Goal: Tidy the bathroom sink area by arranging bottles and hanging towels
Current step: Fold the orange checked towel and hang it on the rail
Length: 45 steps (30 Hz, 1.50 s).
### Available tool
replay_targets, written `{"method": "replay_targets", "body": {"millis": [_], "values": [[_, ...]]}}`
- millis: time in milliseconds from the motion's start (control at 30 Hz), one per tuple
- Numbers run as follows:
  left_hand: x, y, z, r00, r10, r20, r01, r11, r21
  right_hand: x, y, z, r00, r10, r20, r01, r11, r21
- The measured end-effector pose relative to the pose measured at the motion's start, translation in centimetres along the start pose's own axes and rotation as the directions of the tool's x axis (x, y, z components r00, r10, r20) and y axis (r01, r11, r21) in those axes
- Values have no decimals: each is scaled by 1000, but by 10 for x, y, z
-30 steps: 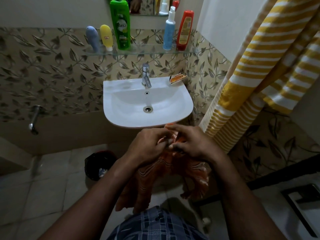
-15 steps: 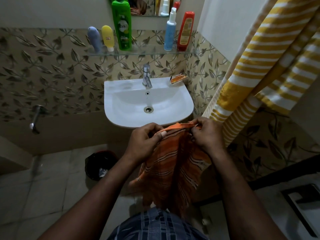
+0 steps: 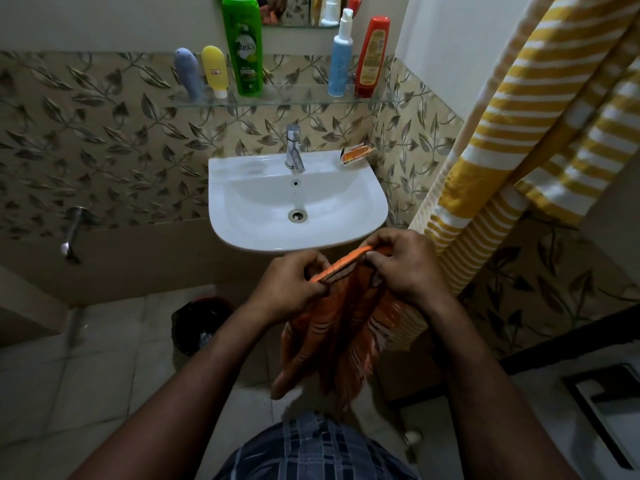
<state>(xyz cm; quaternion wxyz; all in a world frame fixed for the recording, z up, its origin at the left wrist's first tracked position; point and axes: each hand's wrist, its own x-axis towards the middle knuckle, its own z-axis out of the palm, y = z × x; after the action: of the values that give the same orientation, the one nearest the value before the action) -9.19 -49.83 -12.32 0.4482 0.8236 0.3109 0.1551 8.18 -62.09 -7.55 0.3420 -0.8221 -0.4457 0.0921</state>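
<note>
Towel: orange striped towel (image 3: 346,327), held just in front of the sink's front edge. Its top edge is stretched between both hands and the rest hangs in folds toward the floor.
Left hand: left hand (image 3: 291,287), fingers curled, grip pinching the left end of the towel's top edge.
Right hand: right hand (image 3: 405,265), grip pinching the right end, a little higher and nearer the sink than the left.
Sink: white sink (image 3: 230,168) on the wall just beyond the hands. A tap (image 3: 294,148) stands at the back middle and an orange packet (image 3: 356,155) lies on the back right corner.
Shelf: glass shelf (image 3: 294,99) above the tap. On its left part stand a grey-blue tube (image 3: 187,74), a yellow tube (image 3: 214,71) and a green bottle (image 3: 244,46). On its right part stand a spray bottle (image 3: 341,60) and a red bottle (image 3: 372,57), just beside each other.
Striped towel: yellow-and-white striped towel (image 3: 519,133) hanging at the right, just beside the right hand.
Floor: dark bin (image 3: 202,323) left of the orange towel, below the sink.
Wall: leaf-patterned tiles, with a wall tap (image 3: 72,233) well to the left.
</note>
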Motion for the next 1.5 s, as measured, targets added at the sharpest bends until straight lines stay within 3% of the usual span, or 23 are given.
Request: {"method": "replay_targets", "body": {"millis": [100, 233, 333, 433, 500, 600, 700, 833, 967, 1100, 1200, 1267, 1333, 1433, 1500], "values": [[-3, -18, 4, 997, -76, -29, 76, 997, 21, 2, 3, -9, 982, 77, -175, -69, 996, 47], [-6, -32, -1, 991, -134, -32, 116, 939, -323, 0, 16, -16, 944, 150, -294, -127, 987, 95], [-4, -18, -3, 983, -174, -59, 105, 797, -595, 2, 24, -13, 965, 174, -195, -180, 984, -12], [-1, 1, -4, 959, -236, -155, 66, 722, -689, -1, 19, -11, 987, 154, -53, -156, 987, -43], [2, 7, -2, 969, -179, -170, 37, 787, -616, -5, 6, -5, 996, 34, 85, -34, 999, -11], [3, 13, 5, 995, 26, -100, -69, 886, -459, -7, -7, 15, 967, -88, 240, 81, 996, 37], [5, 11, 8, 968, 168, -187, -201, 963, -178, 2, -5, 22, 981, -56, 185, 65, 997, -43], [4, 3, 6, 902, 280, -328, -273, 960, 68, 2, -7, 12, 998, -49, 37, 50, 998, -34], [-3, -7, 24, 913, 225, -341, -195, 974, 119, -1, -20, -1, 996, -60, -62, 66, 993, 100], [-1, -30, 23, 902, 18, -431, 21, 996, 85, 2, -21, -18, 978, -32, -206, 69, 982, 174], [2, -49, 13, 941, -116, -318, 131, 991, 28, 5, -14, -23, 953, 5, -301, 36, 991, 128], [2, -50, 8, 955, -101, -280, 95, 995, -36, 11, -5, -19, 971, 73, -227, -71, 997, 18], [3, -38, 4, 956, -22, -292, -4, 996, -87, 11, -1, -11, 987, 157, -16, -158, 979, -126], [7, -13, 2, 962, 158, -221, -166, 986, -17, -1, -8, 13, 958, 22, 285, -4, 998, -63], [10, -5, 7, 957, 221, -186, -219, 975, 28, -6, -11, 30, 938, -52, 343, 55, 998, 0]]}}
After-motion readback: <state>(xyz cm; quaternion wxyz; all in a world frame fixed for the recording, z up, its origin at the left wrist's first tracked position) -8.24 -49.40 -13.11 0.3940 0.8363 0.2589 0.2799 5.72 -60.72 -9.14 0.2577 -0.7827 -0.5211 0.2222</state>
